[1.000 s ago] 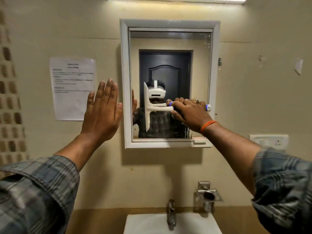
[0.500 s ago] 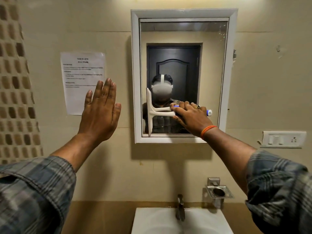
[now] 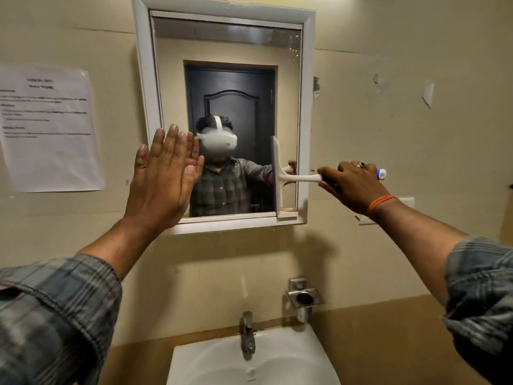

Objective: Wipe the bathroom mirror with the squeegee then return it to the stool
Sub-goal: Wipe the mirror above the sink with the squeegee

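Right hand (image 3: 351,184) clamped on squeegee (image 3: 280,176) handle; blade upright against mirror (image 3: 227,51) glass near its right frame edge, evidently for full contact. Left hand (image 3: 163,184) flat, fingers spread, at the mirror's lower-left corner, apparently bracing. Stool not visible.

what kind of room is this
Most likely a small bathroom: a framed wall mirror hangs above a white sink with a metal tap, and a metal holder is fixed to the wall beside it.
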